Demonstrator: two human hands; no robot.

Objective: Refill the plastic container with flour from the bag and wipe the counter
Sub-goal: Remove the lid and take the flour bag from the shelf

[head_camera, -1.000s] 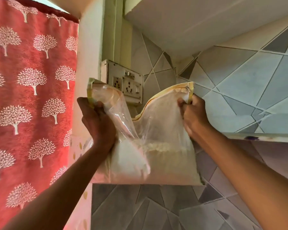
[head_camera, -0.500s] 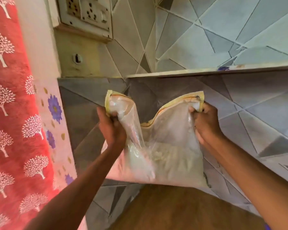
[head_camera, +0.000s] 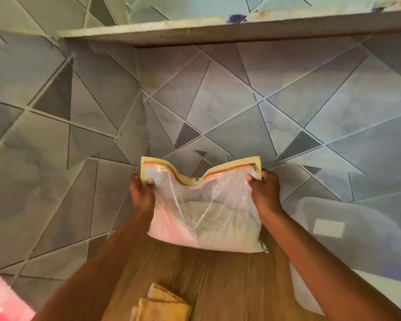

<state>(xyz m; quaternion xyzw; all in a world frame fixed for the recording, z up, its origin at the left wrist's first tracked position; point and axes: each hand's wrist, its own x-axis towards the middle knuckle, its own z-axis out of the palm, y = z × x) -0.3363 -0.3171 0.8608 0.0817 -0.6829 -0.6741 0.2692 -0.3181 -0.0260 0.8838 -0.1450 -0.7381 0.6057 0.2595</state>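
Note:
A clear plastic bag of flour [head_camera: 204, 223] with a yellow zip edge hangs upright over the wooden counter [head_camera: 218, 281]. My left hand [head_camera: 140, 193] grips its top left corner, and my right hand [head_camera: 264, 193] grips its top right corner. White flour fills the lower half of the bag. A clear plastic container [head_camera: 347, 230] with a white label stands at the right, blurred, beside my right forearm. A folded yellow cloth [head_camera: 162, 306] lies on the counter near the bottom edge.
Grey geometric tiles [head_camera: 79, 135] cover the wall behind the counter. A shelf edge [head_camera: 218, 31] runs across the top. A red curtain corner [head_camera: 0, 300] shows at the bottom left.
The view has tipped down from the switchboard and curtain to the counter. Both hands have carried the bag downward, close over the wooden surface, and the container and cloth have come into sight.

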